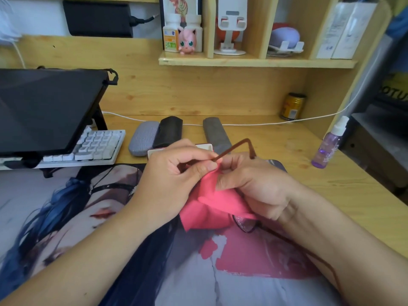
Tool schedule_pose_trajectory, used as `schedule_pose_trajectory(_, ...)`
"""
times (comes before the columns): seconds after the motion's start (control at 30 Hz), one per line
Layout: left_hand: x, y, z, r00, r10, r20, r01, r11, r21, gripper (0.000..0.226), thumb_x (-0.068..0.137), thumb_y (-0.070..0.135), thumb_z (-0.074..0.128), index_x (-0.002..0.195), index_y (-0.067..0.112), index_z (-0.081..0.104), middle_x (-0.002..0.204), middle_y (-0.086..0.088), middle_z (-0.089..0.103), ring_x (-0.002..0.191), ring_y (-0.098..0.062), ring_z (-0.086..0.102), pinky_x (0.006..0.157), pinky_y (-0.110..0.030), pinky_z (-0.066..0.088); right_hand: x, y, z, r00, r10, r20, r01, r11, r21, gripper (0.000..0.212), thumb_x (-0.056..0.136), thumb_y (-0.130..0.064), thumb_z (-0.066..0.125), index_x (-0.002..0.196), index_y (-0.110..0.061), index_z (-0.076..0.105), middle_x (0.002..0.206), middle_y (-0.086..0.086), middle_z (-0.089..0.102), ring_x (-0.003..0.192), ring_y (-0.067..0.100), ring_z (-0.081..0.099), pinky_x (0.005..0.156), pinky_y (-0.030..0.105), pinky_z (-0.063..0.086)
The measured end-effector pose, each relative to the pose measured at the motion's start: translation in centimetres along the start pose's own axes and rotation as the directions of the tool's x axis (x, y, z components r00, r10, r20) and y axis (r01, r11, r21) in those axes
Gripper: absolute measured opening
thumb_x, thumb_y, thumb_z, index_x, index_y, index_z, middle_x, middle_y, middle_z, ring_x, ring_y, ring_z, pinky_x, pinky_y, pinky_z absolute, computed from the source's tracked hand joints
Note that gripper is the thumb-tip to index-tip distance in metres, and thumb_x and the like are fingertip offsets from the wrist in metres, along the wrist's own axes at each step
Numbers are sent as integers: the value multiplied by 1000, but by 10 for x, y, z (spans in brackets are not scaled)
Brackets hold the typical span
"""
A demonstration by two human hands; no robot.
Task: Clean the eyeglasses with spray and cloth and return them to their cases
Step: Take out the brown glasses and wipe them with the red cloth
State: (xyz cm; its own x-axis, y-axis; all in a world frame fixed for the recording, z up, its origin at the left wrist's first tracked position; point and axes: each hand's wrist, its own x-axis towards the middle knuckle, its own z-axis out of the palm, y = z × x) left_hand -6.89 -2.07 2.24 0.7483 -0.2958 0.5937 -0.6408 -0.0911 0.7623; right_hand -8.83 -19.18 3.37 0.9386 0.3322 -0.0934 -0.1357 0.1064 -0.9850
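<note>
Brown-framed eyeglasses (246, 225) are held over the printed desk mat, one temple (236, 146) sticking up and away, one lens showing below the cloth. A pink cloth (212, 206) is wrapped around the other lens. My left hand (174, 175) pinches the cloth-covered frame between thumb and fingers. My right hand (254, 184) grips the cloth and the glasses from the right. Behind the hands lie a grey case (141, 138), a black case (169, 131), a grey pouch (215, 133) and a white case (154, 152), mostly hidden. The purple spray bottle (330, 144) stands at the right.
A keyboard (95, 144) and a tilted black screen (48, 109) fill the left. A yellow can (292, 106) stands at the back, with a white cable (254, 123) along the desk. Shelves above hold bottles, a pink figure and stands. The desk edge runs diagonally at the right.
</note>
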Motion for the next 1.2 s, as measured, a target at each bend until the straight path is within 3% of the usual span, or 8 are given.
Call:
schedule_pose_trajectory(0.2,3,-6,-17,982,-168,84,185,942,-279,15,73,30,86,88,28,83,87,0,71,95,-19,68,93,-36,52,1,-7,-4,995,24,-96,-7,985,172,24,68,-2,70,92,3,70,84,19,69,67,23,66,65,32,57)
schedule_pose_trajectory(0.37,6,-9,-28,992,-86,-93,58,962,-269,14,79,21,82,83,35,82,87,-2,70,87,-14,68,83,-26,54,3,-24,-46,944,-145,-295,214,953,215,15,78,-4,62,86,3,72,98,11,75,82,19,68,73,26,59)
schedule_pose_trajectory(0.43,9,-12,-35,990,-35,-136,1,969,-245,18,80,21,79,85,37,82,90,7,73,92,-14,68,89,-29,52,3,-28,-61,930,-185,-316,266,935,233,23,84,-7,60,104,4,66,99,12,71,81,18,66,71,26,59)
schedule_pose_trajectory(0.5,9,-14,-37,991,-2,-131,-26,976,-215,18,81,24,75,87,39,81,93,9,74,94,-15,67,92,-33,51,1,-29,-66,954,-163,-252,234,931,281,32,94,-11,54,121,4,58,98,14,68,79,19,69,68,28,60)
schedule_pose_trajectory(0.6,6,-11,-32,995,38,-96,-57,979,-195,25,87,9,74,88,33,81,92,5,74,89,-11,68,81,-23,54,0,-22,-62,986,-95,-137,126,962,241,23,92,-17,53,104,-1,64,95,17,73,79,22,73,71,34,61)
schedule_pose_trajectory(0.77,3,-9,-30,995,77,-60,-87,978,-188,15,83,12,71,90,21,79,91,4,74,90,-13,69,80,-23,53,-2,-14,-53,995,26,98,-38,993,115,63,64,-35,92,112,-1,69,102,23,63,81,24,63,75,37,57)
schedule_pose_trajectory(0.97,3,-5,-28,992,123,-11,-124,985,-123,19,85,2,67,96,16,73,92,11,73,89,-9,68,80,-20,51,-7,-8,-34,942,82,326,-95,995,26,46,65,-32,91,100,-5,75,88,16,74,74,22,71,80,40,58)
schedule_pose_trajectory(1.2,3,-8,-23,994,112,-13,-113,986,-119,8,85,12,73,90,15,77,91,12,73,90,-13,68,82,-24,53,-8,-5,-7,966,-7,258,30,996,-84,18,87,7,65,102,-1,72,91,10,72,80,18,68,78,28,55)
